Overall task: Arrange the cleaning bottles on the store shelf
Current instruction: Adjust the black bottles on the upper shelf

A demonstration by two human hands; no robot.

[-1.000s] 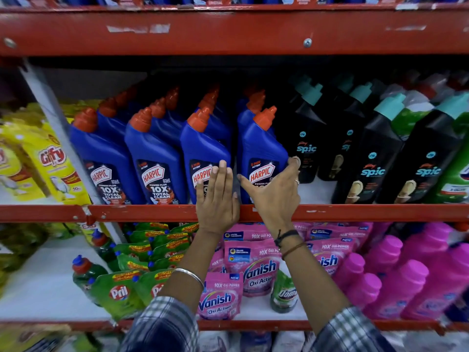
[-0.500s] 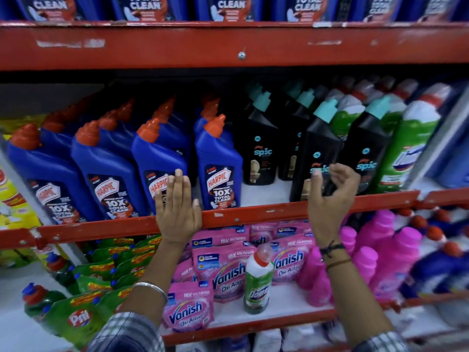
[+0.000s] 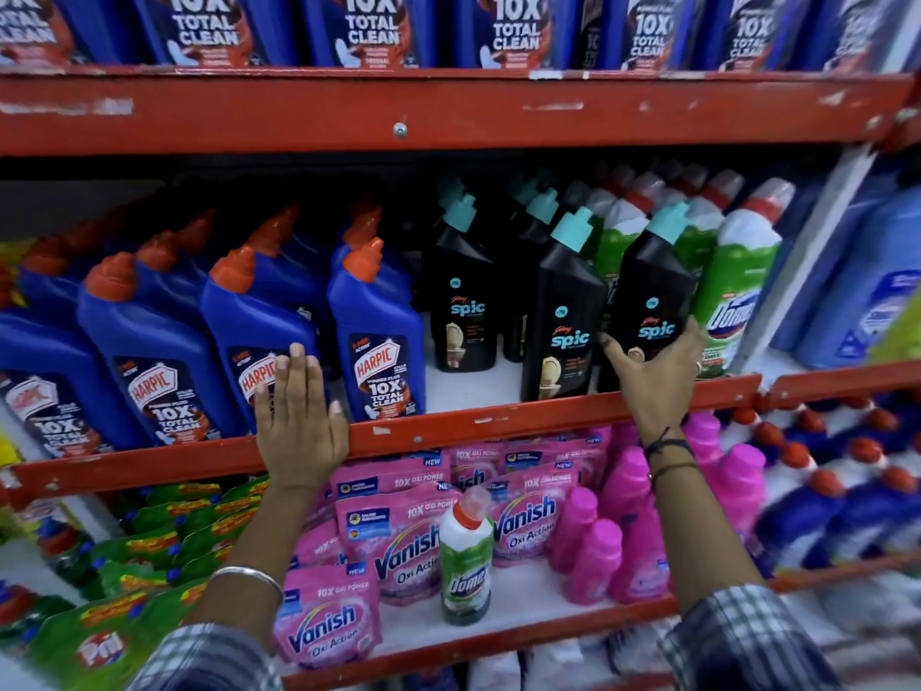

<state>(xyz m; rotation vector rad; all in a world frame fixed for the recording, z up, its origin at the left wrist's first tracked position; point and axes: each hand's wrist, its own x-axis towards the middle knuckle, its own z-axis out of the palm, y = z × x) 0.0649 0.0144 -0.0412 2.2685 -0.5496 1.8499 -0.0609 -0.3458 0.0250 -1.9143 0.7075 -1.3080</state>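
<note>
On the middle shelf (image 3: pixel 448 427), blue Harpic bottles with orange caps stand in rows at the left. My left hand (image 3: pixel 299 421) lies flat and open against the front of one Harpic bottle (image 3: pixel 249 321), palm over the red shelf rail. Right of them stand black Spic bottles with teal caps. My right hand (image 3: pixel 653 381) wraps the base of the rightmost black Spic bottle (image 3: pixel 653 286), thumb on its left side, fingers on its right. Another Spic bottle (image 3: pixel 568 301) stands just left of it, and a third (image 3: pixel 461 291) sits further back.
Green Domex bottles (image 3: pixel 737 291) crowd the held bottle's right side. Below, a lone Domex bottle (image 3: pixel 466 556) stands among pink Vanish pouches (image 3: pixel 324 620), pink bottles (image 3: pixel 628 496) and green Pril pouches (image 3: pixel 99 640). The red upper rail (image 3: pixel 448 112) carries more Harpic bottles.
The view has swung right and up. My right hand left the Harpic bottles, travelled right and closed around the rightmost Spic bottle's base. My left hand stayed flat on a Harpic bottle.
</note>
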